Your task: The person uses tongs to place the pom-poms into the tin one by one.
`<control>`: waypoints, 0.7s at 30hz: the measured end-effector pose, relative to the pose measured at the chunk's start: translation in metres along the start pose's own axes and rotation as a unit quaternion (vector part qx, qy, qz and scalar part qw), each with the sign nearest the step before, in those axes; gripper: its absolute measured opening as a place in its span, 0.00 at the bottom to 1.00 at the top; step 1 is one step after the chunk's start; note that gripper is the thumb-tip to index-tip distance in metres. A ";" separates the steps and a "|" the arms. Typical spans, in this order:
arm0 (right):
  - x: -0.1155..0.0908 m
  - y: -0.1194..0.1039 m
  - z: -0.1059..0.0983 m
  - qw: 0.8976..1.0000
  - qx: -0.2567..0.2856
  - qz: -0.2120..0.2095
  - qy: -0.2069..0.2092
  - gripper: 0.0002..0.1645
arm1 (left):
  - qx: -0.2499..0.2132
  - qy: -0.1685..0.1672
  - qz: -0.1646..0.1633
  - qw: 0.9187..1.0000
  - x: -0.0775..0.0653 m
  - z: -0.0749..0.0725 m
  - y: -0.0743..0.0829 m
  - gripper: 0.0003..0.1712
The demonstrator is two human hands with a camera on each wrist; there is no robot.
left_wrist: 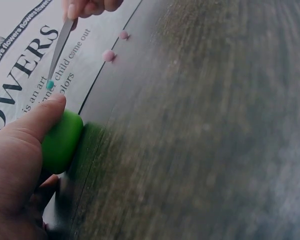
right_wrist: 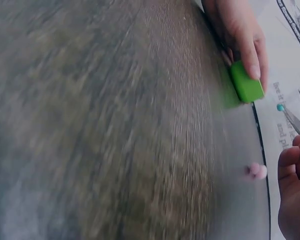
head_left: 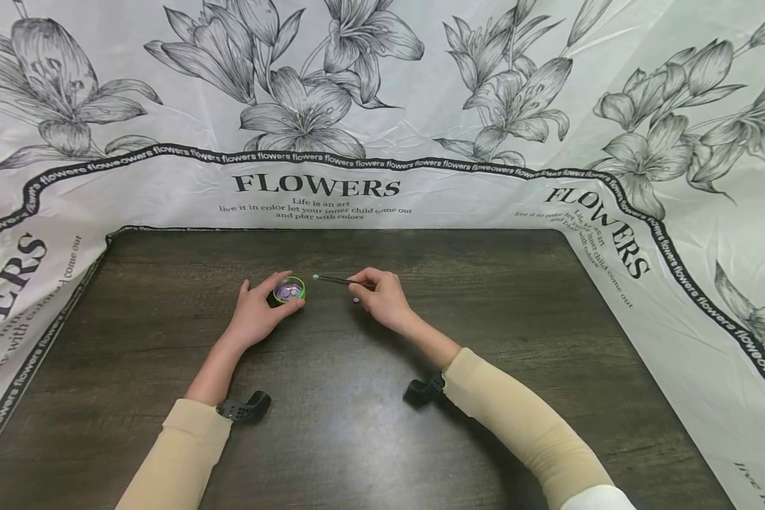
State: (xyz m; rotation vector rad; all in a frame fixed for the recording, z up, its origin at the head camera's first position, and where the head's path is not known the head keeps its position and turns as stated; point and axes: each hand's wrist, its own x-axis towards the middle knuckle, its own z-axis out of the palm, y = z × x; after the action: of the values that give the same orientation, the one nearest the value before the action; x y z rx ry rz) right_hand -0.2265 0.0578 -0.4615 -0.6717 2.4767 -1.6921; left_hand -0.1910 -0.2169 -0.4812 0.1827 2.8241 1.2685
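A small round green container (head_left: 290, 290) (left_wrist: 61, 141) (right_wrist: 246, 83) with purple contents stands on the dark wooden table (head_left: 357, 397). My left hand (head_left: 259, 309) (left_wrist: 15, 165) (right_wrist: 242, 30) grips it from the left side, thumb and fingers curled round its rim. My right hand (head_left: 382, 296) (left_wrist: 87, 7) (right_wrist: 294, 195) pinches thin metal tweezers (head_left: 338, 280) (left_wrist: 59, 50) that point left. The tweezer tips hold a tiny teal bead (head_left: 315, 277) (left_wrist: 50, 85) (right_wrist: 280, 107) just right of the container. A pink bead (head_left: 356, 299) (left_wrist: 108, 55) (right_wrist: 257, 171) lies on the table beside my right hand.
A second pink bead (left_wrist: 123, 35) lies close by in the left wrist view. White cloth printed with flowers and the word FLOWERS (head_left: 319, 185) rises behind and along both sides of the table. Black wrist camera mounts (head_left: 245, 409) (head_left: 423, 389) sit on both forearms.
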 end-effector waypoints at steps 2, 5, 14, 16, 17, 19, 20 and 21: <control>0.001 -0.002 0.003 1.000 -0.001 -0.001 -0.005 0.08 | 0.003 0.001 0.001 1.000 0.000 0.000 0.000 0.45; 0.001 -0.005 0.006 1.000 -0.001 -0.002 -0.010 0.09 | 0.006 0.001 0.001 1.000 0.001 0.001 0.000 0.45; 0.003 -0.011 0.015 1.000 -0.006 -0.016 -0.014 0.09 | 0.010 0.002 -0.003 1.000 0.002 0.000 -0.002 0.46; 0.003 -0.011 0.018 1.000 -0.008 -0.018 -0.017 0.09 | 0.010 0.003 -0.002 1.000 0.002 0.000 -0.001 0.45; 0.003 -0.011 0.019 1.000 -0.011 -0.019 -0.019 0.09 | 0.009 0.003 0.000 1.000 0.003 0.000 -0.001 0.45; 0.003 -0.011 0.021 0.999 -0.013 -0.020 -0.024 0.10 | 0.006 0.002 0.001 1.000 0.003 0.000 -0.001 0.45; 0.003 -0.012 0.022 0.999 -0.015 -0.022 -0.027 0.10 | 0.005 0.002 0.001 1.000 0.003 0.000 -0.001 0.45; 0.003 -0.012 0.023 0.999 -0.015 -0.022 -0.030 0.11 | 0.004 0.002 0.001 1.000 0.003 0.001 -0.001 0.45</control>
State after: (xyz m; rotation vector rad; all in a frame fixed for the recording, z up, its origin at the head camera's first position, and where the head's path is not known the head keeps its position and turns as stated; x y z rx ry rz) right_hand -0.2183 0.0331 -0.4591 -0.7741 2.4675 -1.6273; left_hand -0.1941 -0.2171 -0.4825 0.1838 2.8323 1.2607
